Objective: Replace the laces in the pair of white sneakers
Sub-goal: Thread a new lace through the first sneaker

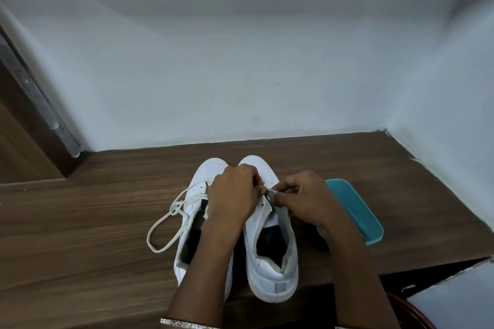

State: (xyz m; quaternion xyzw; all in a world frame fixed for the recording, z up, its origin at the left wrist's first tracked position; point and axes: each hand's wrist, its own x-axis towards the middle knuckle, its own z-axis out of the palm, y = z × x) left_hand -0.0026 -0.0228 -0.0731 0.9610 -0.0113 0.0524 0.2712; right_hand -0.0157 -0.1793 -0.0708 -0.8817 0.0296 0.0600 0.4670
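White lace (pixel 270 191) mostly hidden between left hand (pixel 232 195) and right hand (pixel 302 199).

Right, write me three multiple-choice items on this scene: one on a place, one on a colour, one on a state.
1. Where does the flat tray lie on the table?
A. Left of both sneakers
B. Right of the right sneaker
C. Inside a sneaker

2. What colour is the tray?
A. Red
B. Yellow
C. Teal

3. What are the left hand and right hand doing?
A. Pinching a lace end over the right sneaker
B. Lying flat on the table
C. Lifting the tray

Answers: 1 B, the tray sits beside the right sneaker's outer side; 2 C, its surface is plainly teal; 3 A, the fingers of both hands meet on the lace end at the eyelets.
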